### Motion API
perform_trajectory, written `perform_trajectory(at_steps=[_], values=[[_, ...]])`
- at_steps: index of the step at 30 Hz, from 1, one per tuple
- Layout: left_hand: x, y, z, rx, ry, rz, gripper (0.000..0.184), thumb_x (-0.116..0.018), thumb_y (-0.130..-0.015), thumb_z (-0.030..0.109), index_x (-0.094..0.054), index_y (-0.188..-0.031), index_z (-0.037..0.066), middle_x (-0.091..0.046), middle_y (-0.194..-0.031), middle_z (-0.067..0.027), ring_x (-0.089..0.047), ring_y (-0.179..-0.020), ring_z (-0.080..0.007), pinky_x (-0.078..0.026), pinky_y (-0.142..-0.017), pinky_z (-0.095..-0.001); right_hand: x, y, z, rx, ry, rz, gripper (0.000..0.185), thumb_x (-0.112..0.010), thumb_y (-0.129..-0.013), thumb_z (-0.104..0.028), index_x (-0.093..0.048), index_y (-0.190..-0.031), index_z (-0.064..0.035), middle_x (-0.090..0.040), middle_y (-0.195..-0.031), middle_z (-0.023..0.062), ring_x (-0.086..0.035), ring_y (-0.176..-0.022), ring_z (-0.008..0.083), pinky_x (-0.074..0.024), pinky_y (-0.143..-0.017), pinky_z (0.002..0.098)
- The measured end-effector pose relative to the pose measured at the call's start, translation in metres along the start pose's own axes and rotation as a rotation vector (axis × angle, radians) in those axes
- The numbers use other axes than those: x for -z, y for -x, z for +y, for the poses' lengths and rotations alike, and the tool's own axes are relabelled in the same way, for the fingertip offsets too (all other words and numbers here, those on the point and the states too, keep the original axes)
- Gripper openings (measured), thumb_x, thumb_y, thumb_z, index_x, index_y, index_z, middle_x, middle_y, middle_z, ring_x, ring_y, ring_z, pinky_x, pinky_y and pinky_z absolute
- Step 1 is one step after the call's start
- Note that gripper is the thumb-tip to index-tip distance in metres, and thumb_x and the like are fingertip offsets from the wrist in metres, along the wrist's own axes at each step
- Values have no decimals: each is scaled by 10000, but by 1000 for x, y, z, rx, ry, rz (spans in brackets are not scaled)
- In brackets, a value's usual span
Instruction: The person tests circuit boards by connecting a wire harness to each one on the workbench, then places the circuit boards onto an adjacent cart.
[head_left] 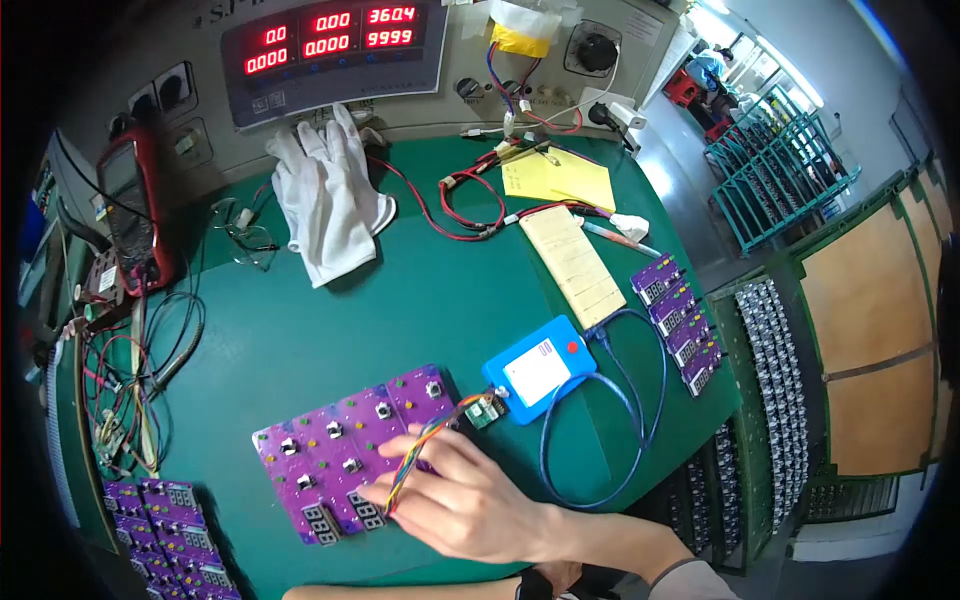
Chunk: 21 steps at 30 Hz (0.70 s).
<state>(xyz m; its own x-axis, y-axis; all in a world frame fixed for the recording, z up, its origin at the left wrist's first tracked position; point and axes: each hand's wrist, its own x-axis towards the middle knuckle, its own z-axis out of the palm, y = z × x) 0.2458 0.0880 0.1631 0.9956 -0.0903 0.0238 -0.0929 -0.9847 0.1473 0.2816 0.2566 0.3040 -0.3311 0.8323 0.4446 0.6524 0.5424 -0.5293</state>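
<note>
My right hand (pixel 465 500) is over the right part of a purple circuit board panel (pixel 330 462), its fingers closed around a bundle of coloured wires (pixel 410 462). The wires run up to a small green board (pixel 485 410) beside a blue box (pixel 540 370) with a white label and a red button. Knobs and digit displays show on the panel. What the wire ends touch under the fingers is hidden. Along the bottom edge lies my left forearm (pixel 400 592); its hand is mostly hidden near the dark wristband, and its fingers cannot be made out.
White gloves (pixel 330 200), a yellow note (pixel 558 178) and a cream block (pixel 572 265) lie toward the back. More purple boards (pixel 678 325) are at the right and lower left (pixel 170 540). A red multimeter (pixel 135 210) stands left. A person (pixel 710 68) is far behind.
</note>
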Motion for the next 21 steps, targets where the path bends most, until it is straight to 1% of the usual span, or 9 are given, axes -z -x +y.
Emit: perform_trajectory(at_steps=[8,10,11,13,20,21], values=[[-6,-16,-3,-9,49,42,408,-558,-915,180,-689,-1266,18,-639,-1366,-138,-555,-1323,-329,-380,-1177,-473,0,0,-4,-39,16,-47,358,-694,-818,-97,-743,-1172,-76,-710,-1055,23,-643,-1158,270,-482,-1071,488],[-8,-14,-4,5,56,37,408,-559,-914,180,-690,-1264,18,-640,-1366,-137,-555,-1322,-328,-381,-1177,-472,1,-2,-5,-25,9,-15,295,-639,-841,-123,-715,-1104,-13,-669,-991,82,-618,-1179,277,-480,-1040,453],[-9,-13,-4,12,58,35,407,-559,-914,179,-690,-1264,18,-640,-1366,-137,-555,-1322,-328,-381,-1177,-472,1,-2,-4,-23,1,-18,295,-639,-841,-123,-715,-1104,-13,-669,-991,82,-618,-1179,277,-480,-1040,453],[-11,-13,-5,19,63,35,407,-560,-913,179,-691,-1262,18,-640,-1365,-136,-556,-1321,-327,-381,-1176,-471,1,-1,-3,-31,-30,-36,300,-633,-849,-130,-716,-1113,-16,-684,-1045,93,-612,-1206,280,-468,-1065,454],[-14,-14,1,17,81,44,404,-563,-910,178,-694,-1258,19,-641,-1364,-134,-557,-1319,-325,-383,-1175,-467,0,0,-6,-56,-31,-25,329,-632,-857,-146,-720,-1153,-30,-689,-1115,101,-615,-1208,286,-467,-1086,475],[-14,-12,4,18,85,40,404,-564,-910,178,-694,-1258,20,-642,-1364,-134,-557,-1319,-325,-383,-1175,-467,3,-2,-5,-55,-19,-15,304,-692,-821,-134,-750,-1110,-62,-702,-1092,63,-637,-1173,271,-491,-1059,476]])
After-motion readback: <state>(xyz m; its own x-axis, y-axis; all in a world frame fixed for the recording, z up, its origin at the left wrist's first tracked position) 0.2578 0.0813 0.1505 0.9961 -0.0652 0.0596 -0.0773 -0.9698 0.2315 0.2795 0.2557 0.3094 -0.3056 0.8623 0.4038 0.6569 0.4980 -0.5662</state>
